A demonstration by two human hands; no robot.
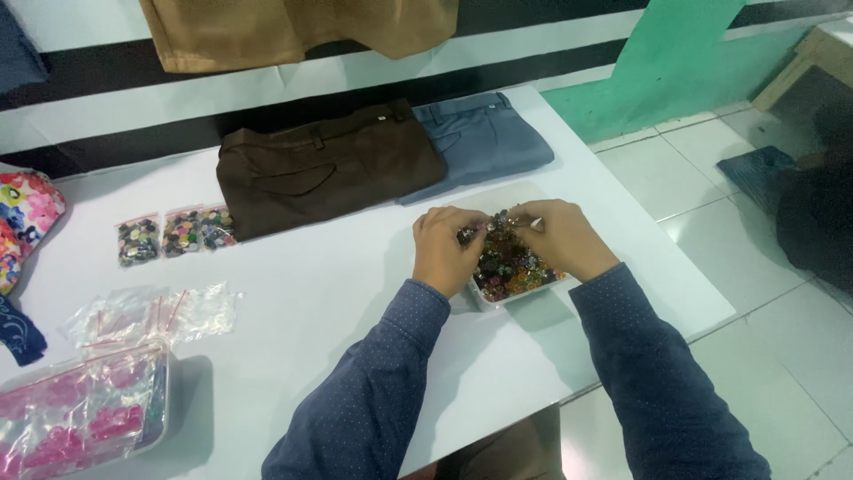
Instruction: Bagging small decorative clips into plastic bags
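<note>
Left hand [447, 247] & right hand [560, 236] both pinched shut on small bag of buttons [480, 229], over white button tray [514, 267].

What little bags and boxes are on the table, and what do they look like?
Small clear plastic bags of dark mixed buttons: a row at the table's far left.
Empty clear plastic bags with red strips: a loose pile, left.
Clear plastic box of pink-filled bags: near left corner.
White rectangular tray of colourful buttons: under both hands.
</note>
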